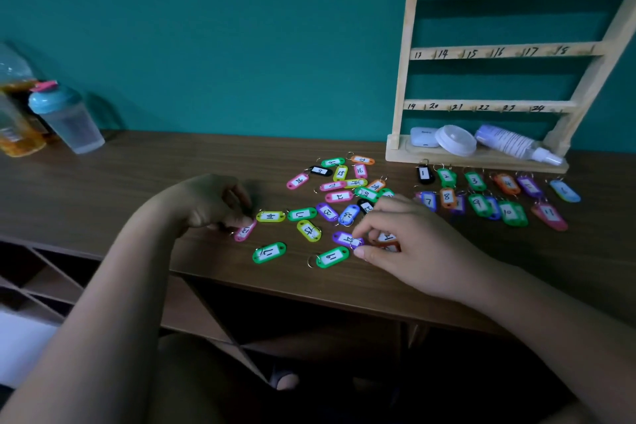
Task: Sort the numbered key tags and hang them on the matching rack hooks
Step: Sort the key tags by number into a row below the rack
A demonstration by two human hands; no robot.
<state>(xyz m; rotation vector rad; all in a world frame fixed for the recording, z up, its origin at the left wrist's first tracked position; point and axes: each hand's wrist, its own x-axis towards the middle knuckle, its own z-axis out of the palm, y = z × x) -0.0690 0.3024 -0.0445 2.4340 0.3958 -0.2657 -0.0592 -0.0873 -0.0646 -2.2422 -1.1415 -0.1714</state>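
Several coloured numbered key tags (pixel 339 188) lie scattered on the brown table (pixel 137 189). Two rows of sorted tags (pixel 488 194), numbered from 1 up to about 11, lie in front of the wooden rack (pixel 499 52), whose numbered hooks hang bare. My left hand (pixel 213 201) has curled fingers and touches a pink tag (pixel 245 231) with its fingertips. My right hand (pixel 409 241) pinches the ring of a purple tag (pixel 346 238), with an orange tag (pixel 387 244) partly hidden under its fingers. Green tags 17 (pixel 269 252) and 19 (pixel 332 257) lie near the front.
A teal-lidded plastic cup (pixel 67 117) and a bottle (pixel 15 107) stand at the far left by the wall. On the rack's base sit a white case (pixel 423 137), a round white lid (pixel 456 139) and a spray bottle (pixel 516 144). Cubby shelves (pixel 44 279) lie below the table.
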